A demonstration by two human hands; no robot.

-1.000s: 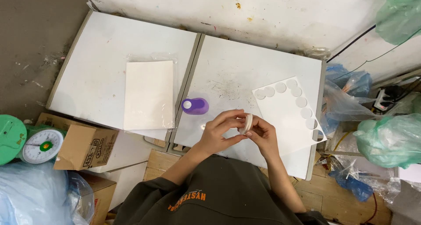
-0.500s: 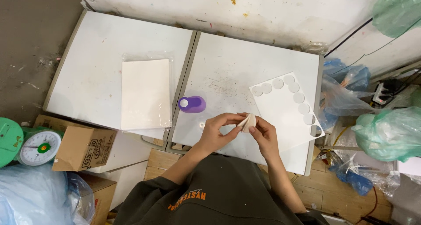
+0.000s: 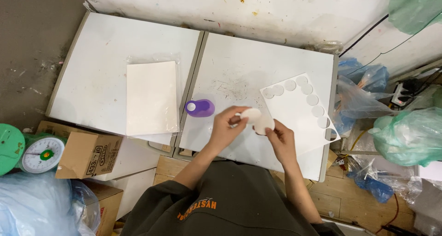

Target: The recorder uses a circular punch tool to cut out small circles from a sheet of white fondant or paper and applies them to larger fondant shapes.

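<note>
Over the right white panel, one white disc is pinched in the fingers of the left hand and a second disc in those of the right hand, edges touching, between a purple punch and a punched white sheet.

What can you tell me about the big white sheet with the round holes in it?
The white sheet looks like thin foam or card. It lies flat and a bit turned on the right white table, its far corner over the edge. A curved row of round holes runs along its top and right edges. The right hand hovers by its near left edge, holding a white disc; whether it touches the sheet is unclear.
</note>
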